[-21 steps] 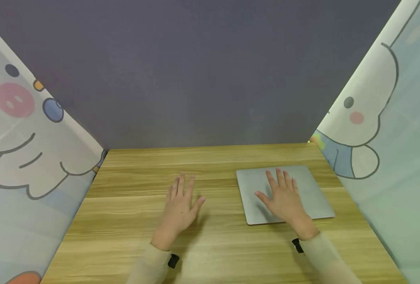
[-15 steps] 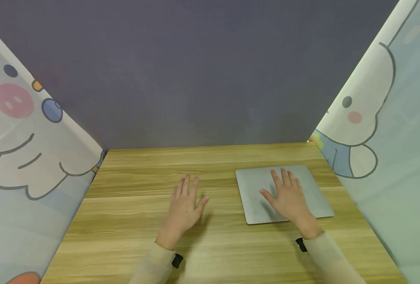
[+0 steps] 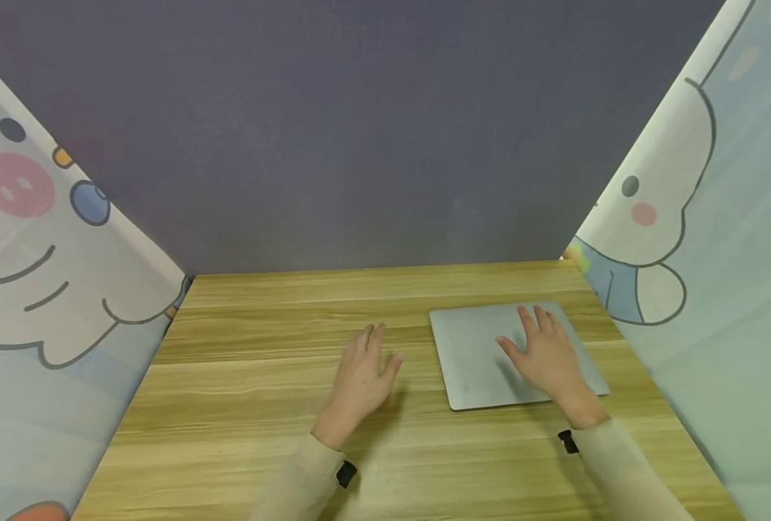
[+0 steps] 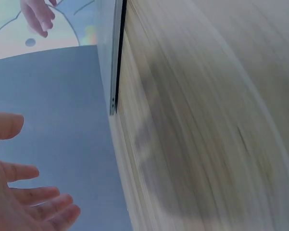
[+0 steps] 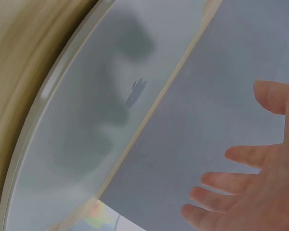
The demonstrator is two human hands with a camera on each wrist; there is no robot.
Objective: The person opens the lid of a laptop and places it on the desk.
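Note:
A closed silver laptop (image 3: 470, 362) lies flat on the right part of the wooden table, a dark logo on its lid (image 5: 135, 92) showing in the right wrist view. Above that lid hovers my right hand (image 3: 549, 358), fingers spread and holding nothing, its shadow falling on the metal. My left hand (image 3: 360, 380) is over the bare wood left of the laptop, palm down, thumb out toward it. In the left wrist view its fingers (image 4: 43, 195) are loosely extended with nothing in them, and the laptop's thin side edge (image 4: 114, 91) shows ahead.
The wooden table (image 3: 242, 405) ends at a dark grey panel (image 3: 359, 145) at the back. Cloths with cartoon animals hang along the left side (image 3: 53, 275) and right side (image 3: 717, 304). A small black device (image 3: 346, 474) is strapped at each wrist.
Both hands have drifted to the right, the left one coming nearer to the laptop and the right one further over its lid. The laptop stays in place; the head view shifts slightly.

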